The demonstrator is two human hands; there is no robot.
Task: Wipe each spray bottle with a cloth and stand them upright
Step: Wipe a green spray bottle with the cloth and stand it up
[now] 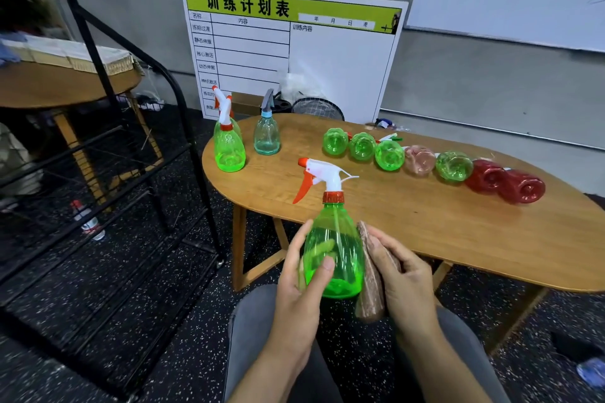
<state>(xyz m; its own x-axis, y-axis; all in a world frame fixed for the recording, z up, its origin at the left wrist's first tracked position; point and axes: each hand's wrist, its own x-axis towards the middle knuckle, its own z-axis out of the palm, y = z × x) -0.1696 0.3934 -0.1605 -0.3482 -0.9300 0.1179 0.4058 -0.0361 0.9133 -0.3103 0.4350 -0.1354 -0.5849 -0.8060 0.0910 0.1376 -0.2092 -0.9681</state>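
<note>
A wooden bench (409, 216) with rounded ends runs from the centre of the frame to the right edge. At its upper-left end two green spray bottles (229, 149) stand upright close together, with a pale blue spray bottle (267, 136) upright just to their right. Along the far edge, towards the right, a row of bottles lies on its side, bases facing the camera: three green bottles (361, 145), a pink bottle (419, 160), another green bottle (454, 166) and two red bottles (505, 182).
</note>
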